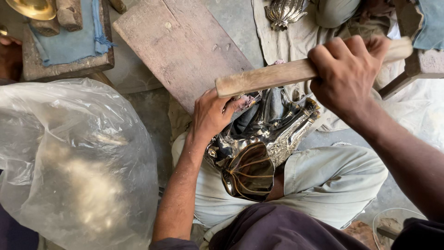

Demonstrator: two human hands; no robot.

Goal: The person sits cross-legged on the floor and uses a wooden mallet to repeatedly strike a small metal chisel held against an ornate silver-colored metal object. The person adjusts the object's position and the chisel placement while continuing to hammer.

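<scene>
Soft daylight, metal glare, blurred edges

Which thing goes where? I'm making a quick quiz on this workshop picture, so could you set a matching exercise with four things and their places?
Things:
1. wooden stick
2. shiny metal piece
3. clear plastic bag
4. wooden plank

Places:
A. on the floor, above the left hand
B. on the person's lap
C. gripped in the right hand
D. at the left of the picture

Pairs: 1-C, 2-B, 3-D, 4-A
</scene>
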